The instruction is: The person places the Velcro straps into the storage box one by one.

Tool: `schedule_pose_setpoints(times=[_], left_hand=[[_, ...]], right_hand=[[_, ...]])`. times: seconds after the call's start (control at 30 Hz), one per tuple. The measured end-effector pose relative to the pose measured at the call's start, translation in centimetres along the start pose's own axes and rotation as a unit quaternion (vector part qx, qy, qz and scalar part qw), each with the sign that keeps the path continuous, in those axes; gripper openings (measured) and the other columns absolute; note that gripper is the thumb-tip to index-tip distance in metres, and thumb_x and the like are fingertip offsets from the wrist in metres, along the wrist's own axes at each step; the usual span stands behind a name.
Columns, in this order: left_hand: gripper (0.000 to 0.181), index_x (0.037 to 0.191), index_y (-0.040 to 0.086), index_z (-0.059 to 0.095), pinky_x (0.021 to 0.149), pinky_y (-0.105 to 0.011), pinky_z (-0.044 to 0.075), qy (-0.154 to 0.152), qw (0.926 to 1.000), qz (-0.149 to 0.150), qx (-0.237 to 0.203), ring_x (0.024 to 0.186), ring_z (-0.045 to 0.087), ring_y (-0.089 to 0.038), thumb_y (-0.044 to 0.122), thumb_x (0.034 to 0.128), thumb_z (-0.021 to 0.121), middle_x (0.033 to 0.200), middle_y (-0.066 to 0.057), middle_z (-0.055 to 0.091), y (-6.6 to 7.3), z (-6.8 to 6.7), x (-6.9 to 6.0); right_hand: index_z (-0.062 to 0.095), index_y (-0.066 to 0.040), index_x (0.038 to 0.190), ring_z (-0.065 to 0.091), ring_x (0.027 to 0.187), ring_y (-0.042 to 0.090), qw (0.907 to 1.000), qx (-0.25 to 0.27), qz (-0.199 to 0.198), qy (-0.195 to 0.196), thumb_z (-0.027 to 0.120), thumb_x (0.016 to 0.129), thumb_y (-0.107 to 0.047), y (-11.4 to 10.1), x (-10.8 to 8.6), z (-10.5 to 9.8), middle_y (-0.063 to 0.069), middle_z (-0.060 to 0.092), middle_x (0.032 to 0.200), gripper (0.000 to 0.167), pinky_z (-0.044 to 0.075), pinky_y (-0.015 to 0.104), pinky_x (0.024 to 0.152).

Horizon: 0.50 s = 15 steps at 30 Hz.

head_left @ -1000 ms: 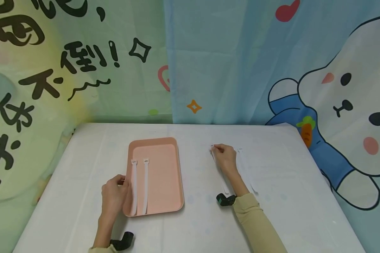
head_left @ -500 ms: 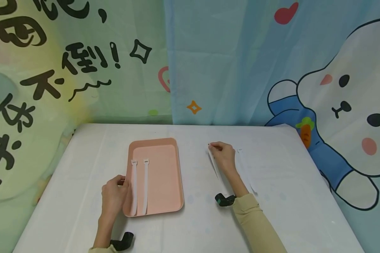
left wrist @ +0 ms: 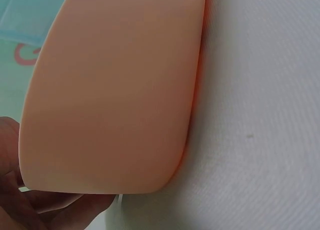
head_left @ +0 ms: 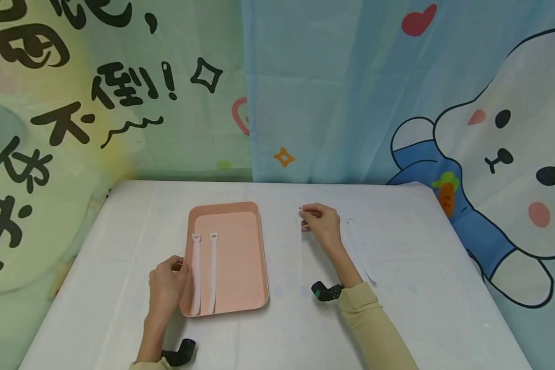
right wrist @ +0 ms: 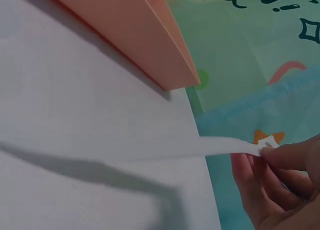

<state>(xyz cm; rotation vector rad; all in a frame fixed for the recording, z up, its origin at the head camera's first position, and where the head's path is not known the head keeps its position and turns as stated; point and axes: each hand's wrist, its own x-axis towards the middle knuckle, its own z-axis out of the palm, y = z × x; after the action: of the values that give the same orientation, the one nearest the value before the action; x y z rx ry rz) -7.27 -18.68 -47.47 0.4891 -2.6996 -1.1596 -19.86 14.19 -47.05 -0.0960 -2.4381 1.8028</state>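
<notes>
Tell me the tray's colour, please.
The tray is plain salmon pink, seen best in the head view.

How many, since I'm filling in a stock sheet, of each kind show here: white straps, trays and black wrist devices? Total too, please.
White straps: 4
Pink tray: 1
Black wrist devices: 2
Total: 7

The tray [head_left: 240, 257] is pink, straps [head_left: 213, 273] white, the white tablecloth [head_left: 277, 339] seemingly faintly blue-spotted.
</notes>
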Motion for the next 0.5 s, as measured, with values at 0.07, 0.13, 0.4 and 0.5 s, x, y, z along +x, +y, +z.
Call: schedule_pose_setpoints(times=[0.07,0.13,0.4,0.5], left_hand=[[0.016,0.094,-0.002,0.068,0.055,-0.035,0.047,0.001,1.0,0.003,0.0,0.067,0.062,-0.027,0.007,0.0852,0.059,0.084,-0.018,0.067,0.0,0.0,0.0],[0.016,0.094,-0.002,0.068,0.055,-0.036,0.047,0.003,1.0,0.005,0.001,0.067,0.062,-0.027,0.007,0.0851,0.059,0.084,-0.018,0.067,0.0,0.0,0.0],[0.016,0.094,-0.002,0.068,0.058,-0.039,0.048,0.004,1.0,0.0,0.004,0.071,0.062,-0.029,0.007,0.0848,0.058,0.084,-0.019,0.067,0.0,0.0,0.1],[0.016,0.094,-0.002,0.068,0.056,-0.038,0.047,0.003,1.0,0.0,0.001,0.07,0.062,-0.029,0.007,0.0849,0.058,0.084,-0.019,0.067,-0.1,0.1,0.0]], right_hand=[[0.066,-0.001,0.101,0.065,0.068,0.023,0.9996,0.026,-0.002,-0.009,0.067,0.085,-0.017,0.4,0.1,0.1,0.013,0.066,0.089,0.023,0.052,0.032,0.056],[0.066,-0.002,0.102,0.064,0.067,0.021,0.9987,0.047,-0.004,-0.019,0.068,0.084,-0.019,0.9,0.4,0.2,0.012,0.066,0.089,0.025,0.052,0.031,0.055],[0.064,-0.003,0.104,0.065,0.072,0.027,0.9969,0.055,0.033,-0.046,0.066,0.085,-0.017,-2.0,-0.6,0.6,0.016,0.065,0.095,0.024,0.053,0.037,0.06],[0.063,-0.002,0.107,0.064,0.072,0.028,0.9952,0.069,0.038,-0.057,0.066,0.085,-0.015,-2.3,-0.6,0.8,0.019,0.065,0.096,0.026,0.053,0.037,0.06]])
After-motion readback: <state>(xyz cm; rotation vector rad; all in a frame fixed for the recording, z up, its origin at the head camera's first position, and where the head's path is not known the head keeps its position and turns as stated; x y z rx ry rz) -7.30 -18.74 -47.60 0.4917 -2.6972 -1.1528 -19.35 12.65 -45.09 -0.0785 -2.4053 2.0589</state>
